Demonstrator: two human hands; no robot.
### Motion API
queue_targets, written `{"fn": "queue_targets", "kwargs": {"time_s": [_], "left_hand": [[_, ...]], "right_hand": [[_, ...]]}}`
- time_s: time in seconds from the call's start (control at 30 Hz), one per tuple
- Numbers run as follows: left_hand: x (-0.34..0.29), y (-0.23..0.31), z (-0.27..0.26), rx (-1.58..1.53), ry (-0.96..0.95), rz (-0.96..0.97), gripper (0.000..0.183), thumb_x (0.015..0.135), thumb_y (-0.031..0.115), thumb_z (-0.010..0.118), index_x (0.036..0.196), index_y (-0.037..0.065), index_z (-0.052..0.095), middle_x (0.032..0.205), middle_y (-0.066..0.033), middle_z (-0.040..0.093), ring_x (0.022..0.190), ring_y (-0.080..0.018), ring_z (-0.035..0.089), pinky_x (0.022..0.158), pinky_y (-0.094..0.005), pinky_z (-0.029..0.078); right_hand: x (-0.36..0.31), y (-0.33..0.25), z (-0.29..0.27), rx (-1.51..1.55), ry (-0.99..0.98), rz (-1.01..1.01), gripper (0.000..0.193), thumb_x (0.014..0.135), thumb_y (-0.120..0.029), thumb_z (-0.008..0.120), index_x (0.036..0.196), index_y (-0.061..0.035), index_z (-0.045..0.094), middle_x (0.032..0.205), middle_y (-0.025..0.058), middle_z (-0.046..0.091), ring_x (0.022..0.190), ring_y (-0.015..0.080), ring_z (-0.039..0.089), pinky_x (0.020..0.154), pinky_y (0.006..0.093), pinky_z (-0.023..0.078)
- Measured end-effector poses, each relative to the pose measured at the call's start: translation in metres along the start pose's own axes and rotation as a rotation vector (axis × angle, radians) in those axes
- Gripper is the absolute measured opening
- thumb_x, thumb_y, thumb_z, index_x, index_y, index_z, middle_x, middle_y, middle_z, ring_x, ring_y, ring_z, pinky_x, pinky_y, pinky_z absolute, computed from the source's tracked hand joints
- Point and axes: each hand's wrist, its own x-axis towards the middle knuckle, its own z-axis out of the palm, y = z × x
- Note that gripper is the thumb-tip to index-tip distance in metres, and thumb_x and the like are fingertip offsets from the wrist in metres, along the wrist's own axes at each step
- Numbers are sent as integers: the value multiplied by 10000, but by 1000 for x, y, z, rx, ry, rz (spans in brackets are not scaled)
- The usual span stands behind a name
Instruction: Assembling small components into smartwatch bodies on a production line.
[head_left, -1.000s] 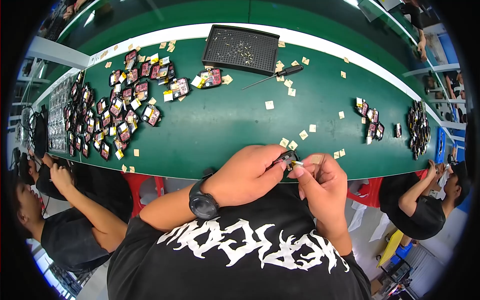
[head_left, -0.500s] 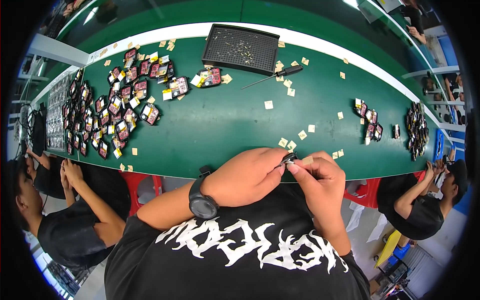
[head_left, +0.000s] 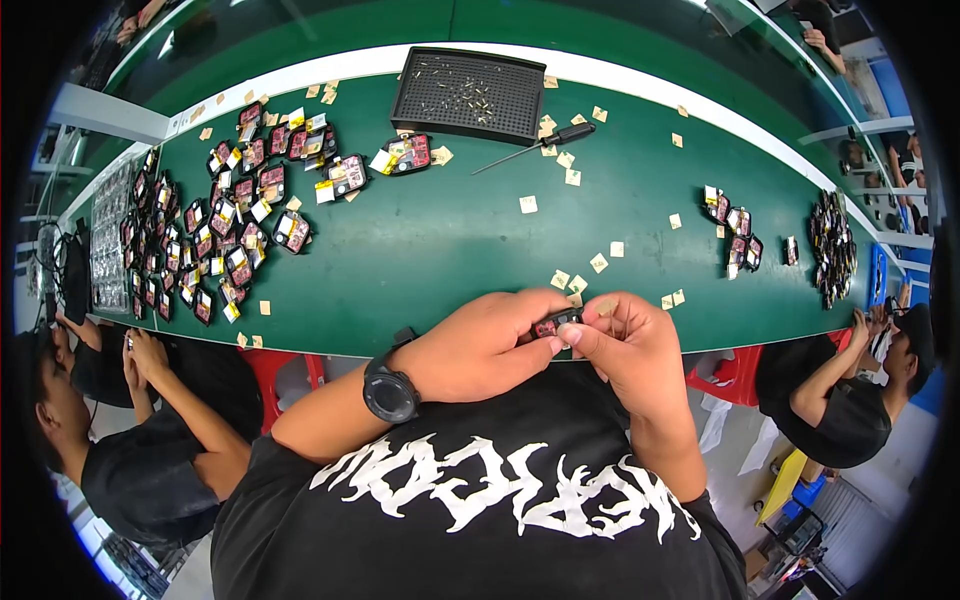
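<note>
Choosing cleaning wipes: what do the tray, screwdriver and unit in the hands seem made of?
Black tray: probably moulded plastic, matt, judging by its even gridded floor. Screwdriver: dull dark handle, likely plastic or rubber; thin grey shaft, apparently metal. Unit: black casing, finish unclear, likely plastic; its reddish face could be circuit board, too small to confirm.

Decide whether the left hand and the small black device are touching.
Touching: the head view shows the left hand gripping the small black device, its thumb against the near edge.
</note>
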Motion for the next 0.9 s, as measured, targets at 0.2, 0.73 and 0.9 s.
{"fn": "queue_targets", "kwargs": {"time_s": [0.2, 0.73, 0.9], "left_hand": [[-3, -12, 6, -191, 134, -22, 284, 963, 63, 584, 1233, 6, 515, 922, -134, 665, 767, -225, 653, 669, -354, 493], [-3, -7, 5, -281, 148, -121, 353, 1006, 98, 538, 1324, -44, 475, 1003, -121, 665, 860, -182, 652, 763, -341, 525], [-4, -5, 1, -294, 132, -107, 378, 1036, 105, 500, 1378, -49, 453, 1053, -123, 658, 884, -165, 652, 776, -321, 529]], "right_hand": [[1, 9, -4, 170, -87, 31, 116, 953, -52, 689, 1030, 13, 632, 842, 41, 696, 641, 16, 574, 461, 162, 370], [-6, 36, 10, -550, 203, -762, 282, 838, 38, 730, 1117, -1, 712, 950, 99, 709, 716, 143, 669, 575, 270, 527], [-3, 40, 13, -740, 196, -888, 420, 798, 29, 738, 1213, -19, 695, 913, 101, 686, 672, 203, 659, 585, 291, 535]]}}
